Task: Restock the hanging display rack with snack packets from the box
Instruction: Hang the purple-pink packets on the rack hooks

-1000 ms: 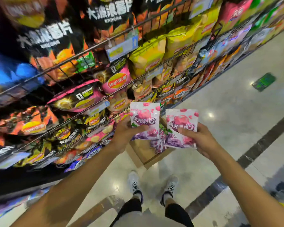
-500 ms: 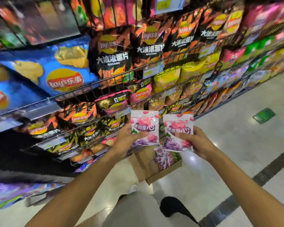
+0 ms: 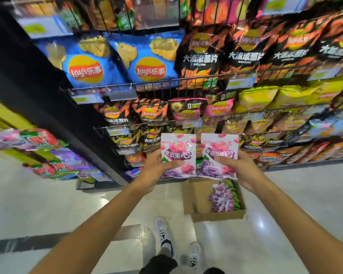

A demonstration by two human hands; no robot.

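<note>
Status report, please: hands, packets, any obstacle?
Left hand grips one pink packet. Right hand grips second packet. Box below holds more. No obstacle seen.

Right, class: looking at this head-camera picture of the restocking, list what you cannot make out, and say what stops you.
- Lower edge of each snack packet: left packet covered by the left hand, right packet by the right hand.
- How many packets remain in the box: they overlap.
- Price tags: blurred, too small.
- Hanging display at the left edge: motion-blurred and cut off.
- Its hooks: not visible.
</note>
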